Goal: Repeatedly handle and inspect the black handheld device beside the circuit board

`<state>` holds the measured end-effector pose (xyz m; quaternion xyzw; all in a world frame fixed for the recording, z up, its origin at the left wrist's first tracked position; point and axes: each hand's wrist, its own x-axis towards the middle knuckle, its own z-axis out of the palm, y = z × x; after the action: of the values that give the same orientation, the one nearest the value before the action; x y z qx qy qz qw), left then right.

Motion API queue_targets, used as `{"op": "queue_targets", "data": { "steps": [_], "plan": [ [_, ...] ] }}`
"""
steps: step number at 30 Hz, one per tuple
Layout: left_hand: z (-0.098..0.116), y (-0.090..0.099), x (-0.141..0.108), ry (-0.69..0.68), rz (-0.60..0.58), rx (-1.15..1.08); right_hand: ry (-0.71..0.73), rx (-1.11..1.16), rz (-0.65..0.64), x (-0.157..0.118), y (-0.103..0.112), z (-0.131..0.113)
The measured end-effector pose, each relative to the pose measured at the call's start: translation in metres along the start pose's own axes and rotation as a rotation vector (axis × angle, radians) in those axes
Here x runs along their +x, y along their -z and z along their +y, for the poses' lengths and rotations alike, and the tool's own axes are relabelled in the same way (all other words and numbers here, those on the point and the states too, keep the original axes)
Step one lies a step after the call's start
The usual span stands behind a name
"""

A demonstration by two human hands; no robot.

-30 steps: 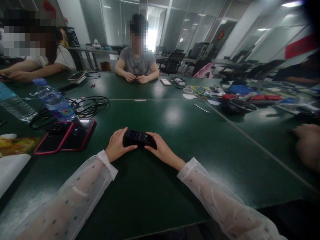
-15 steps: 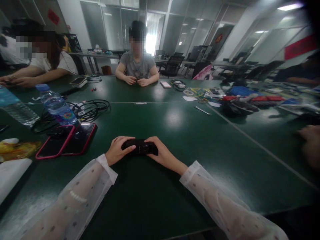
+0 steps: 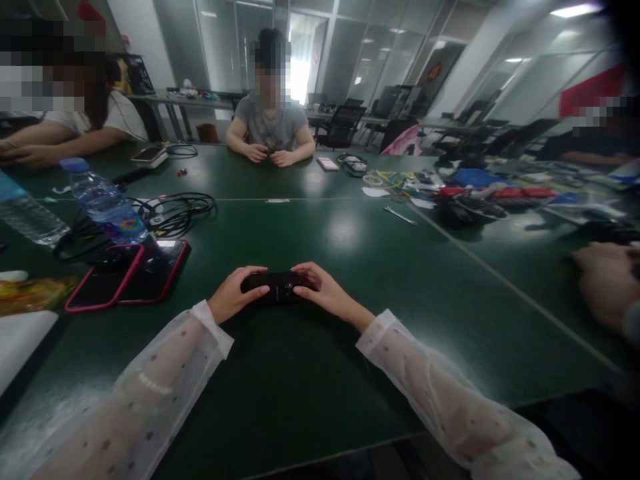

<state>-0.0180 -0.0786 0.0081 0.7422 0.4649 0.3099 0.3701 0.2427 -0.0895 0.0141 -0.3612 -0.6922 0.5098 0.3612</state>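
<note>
Green tabletop (image 3: 320, 387) fills the foreground, with a water bottle (image 3: 107, 207) at ten o'clock. Left hand (image 3: 235, 292), at nine, and right hand (image 3: 327, 293), at three, grip opposite ends of a black device (image 3: 281, 287) at the dial's centre; a slim wrench (image 3: 400, 215) lies at two.

Broad and dark green, the table (image 3: 320, 393) stretched away! On its left, two red-edged phones (image 3: 157, 273) overlapped, a blue-capped bottle (image 3: 105, 197) right behind them, black cables (image 3: 195, 208) looping alongside! Further back lay a pale-edged phone (image 3: 328, 164); over to the right, a wrench (image 3: 400, 215), then a jumbled heap (image 3: 477, 179) of red and blue!
</note>
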Motion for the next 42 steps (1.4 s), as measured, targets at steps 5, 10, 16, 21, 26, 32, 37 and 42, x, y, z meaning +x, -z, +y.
{"op": "queue_targets", "data": {
  "steps": [5, 10, 16, 21, 26, 32, 37, 42],
  "plan": [
    [0.008, -0.002, -0.001, 0.044, 0.006, -0.203, -0.073, 0.094, -0.006, -0.002, -0.001, -0.006],
    [0.016, -0.004, -0.001, 0.111, 0.033, -0.298, -0.125, 0.154, 0.005, -0.003, -0.004, -0.011],
    [0.026, -0.004, -0.003, 0.245, 0.077, -0.436, -0.125, 0.175, 0.028, -0.005, -0.007, -0.015],
    [0.031, -0.005, -0.005, 0.335, 0.115, -0.518, -0.16, 0.237, 0.008, -0.006, -0.01, -0.019],
    [0.033, -0.005, -0.006, 0.356, 0.125, -0.516, -0.185, 0.277, 0.031, -0.007, -0.011, -0.019],
    [0.037, -0.007, -0.007, 0.41, 0.104, -0.673, -0.202, 0.339, 0.062, -0.006, -0.012, -0.014],
    [0.04, -0.01, -0.006, 0.479, 0.074, -0.962, -0.207, 0.373, 0.113, -0.005, -0.015, -0.009],
    [0.037, -0.009, -0.007, 0.502, -0.078, -1.256, -0.237, 0.439, 0.147, -0.004, -0.016, -0.01]
  ]
}}
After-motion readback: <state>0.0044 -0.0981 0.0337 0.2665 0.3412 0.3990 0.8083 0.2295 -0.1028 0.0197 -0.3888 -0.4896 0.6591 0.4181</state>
